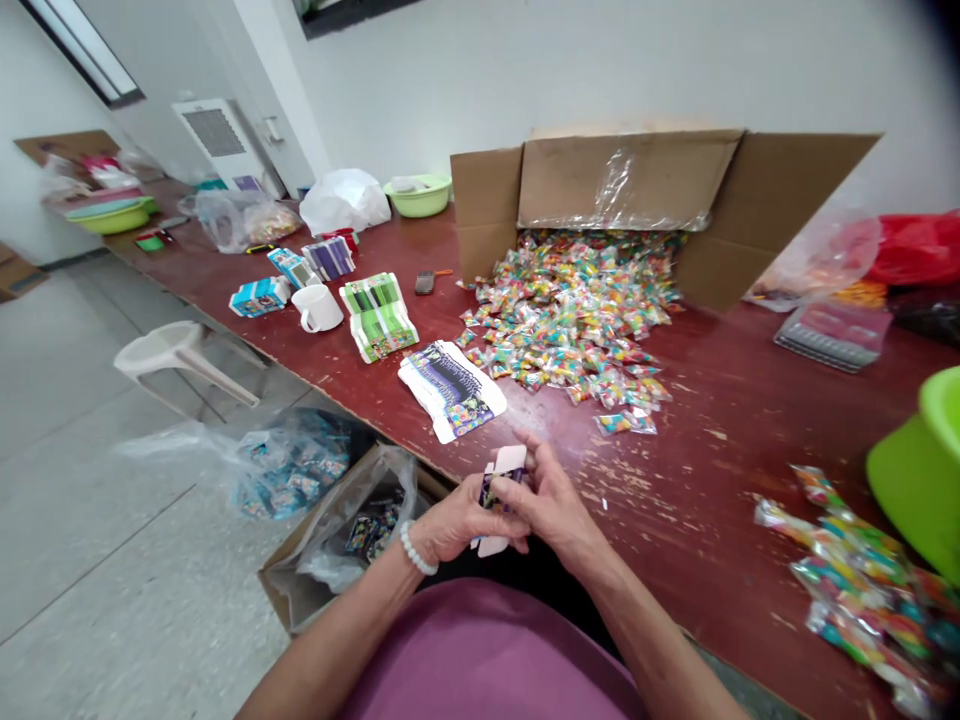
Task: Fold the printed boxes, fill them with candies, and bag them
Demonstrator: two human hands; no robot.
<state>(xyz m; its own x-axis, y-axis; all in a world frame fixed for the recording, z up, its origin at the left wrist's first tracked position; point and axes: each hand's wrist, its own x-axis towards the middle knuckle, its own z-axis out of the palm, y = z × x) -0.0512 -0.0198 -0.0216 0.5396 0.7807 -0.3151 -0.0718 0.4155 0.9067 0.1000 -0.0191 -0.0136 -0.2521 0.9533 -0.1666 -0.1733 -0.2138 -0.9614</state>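
Note:
Both my hands meet at the near edge of the red table (pixel 720 420), closed round a small printed carton (pixel 501 480) with its white end flaps open. My left hand (pixel 454 522), with a white bead bracelet at the wrist, grips the carton from below. My right hand (pixel 553 500) pinches its upper side. Just beyond them lies a stack of flat purple printed cartons (pixel 452 388). A heap of small colourful candy packets (pixel 571 312) spills across the table from a brown cardboard box (pixel 637 195) lying on its side.
Green flat cartons (pixel 379 315), a white mug (pixel 318 307) and blue and purple cartons sit to the left. A green basin (pixel 921 470) and more candy packets (pixel 870 585) are at the right. Below the table edge stand a bag-lined box (pixel 345 545) and a white stool (pixel 180 355).

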